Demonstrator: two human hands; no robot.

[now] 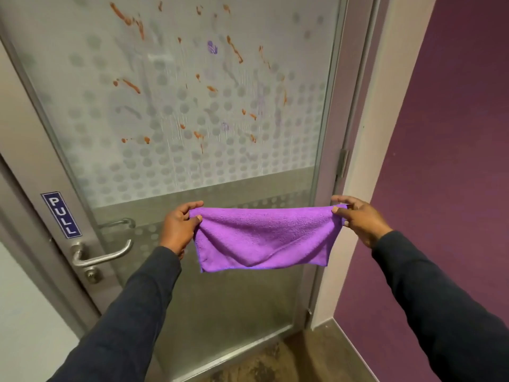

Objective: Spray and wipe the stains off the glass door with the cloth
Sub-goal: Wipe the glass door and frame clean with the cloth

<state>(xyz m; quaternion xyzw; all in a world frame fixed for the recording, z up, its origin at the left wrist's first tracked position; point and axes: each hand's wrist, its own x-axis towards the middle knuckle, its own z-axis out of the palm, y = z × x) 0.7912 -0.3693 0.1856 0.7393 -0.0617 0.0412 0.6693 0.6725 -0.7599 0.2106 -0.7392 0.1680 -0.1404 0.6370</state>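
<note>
Purple cloth point(263, 238) – soft, light, limp; pinched at top corners by left hand point(179, 227) and right hand point(358, 219), sagging between – easy to bunch against stained glass door point(192, 106)

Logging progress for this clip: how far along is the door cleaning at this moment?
Done: drip streaks run down the glass door, so spraying looks to have happened; no spray bottle is in view. In hand: the left hand and right hand hold the folded purple cloth stretched between them, off the glass. Left: all the wiping; the orange stains and purple smudges remain.
</note>
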